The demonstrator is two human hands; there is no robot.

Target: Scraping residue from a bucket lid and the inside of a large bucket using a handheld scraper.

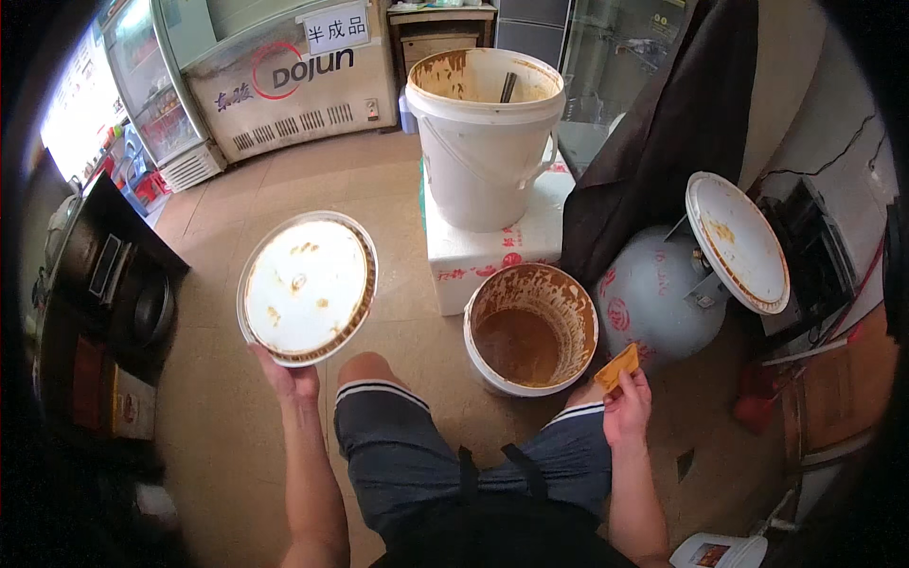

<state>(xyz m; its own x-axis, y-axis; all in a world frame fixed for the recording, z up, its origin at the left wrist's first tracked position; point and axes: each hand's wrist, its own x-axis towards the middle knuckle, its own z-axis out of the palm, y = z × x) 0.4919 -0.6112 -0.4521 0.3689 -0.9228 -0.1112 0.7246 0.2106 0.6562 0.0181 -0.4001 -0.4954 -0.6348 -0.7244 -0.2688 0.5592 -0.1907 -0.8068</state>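
Observation:
My left hand (290,378) grips the lower edge of a round white plastic bucket lid (307,287), whose upturned face has brown smears and a brown-stained rim. In my right hand (628,405) is a small folded orange-yellow cloth or sponge (616,368), pinched between thumb and fingers beside my knee. An open white bucket (531,330) with brown liquid and smeared inner walls stands on the floor between my hands. Beyond it, a larger open white bucket (483,156) with a dark handle sticking up inside rests on a white foam box (454,273).
A grey gas cylinder (657,291) stands at the right, with another stained white lid (738,241) on top. Dark cloth (653,135) hangs behind it. A chest freezer (291,85) and a glass-door refrigerator (160,92) stand at the back left. A small white bucket (721,552) is at bottom right.

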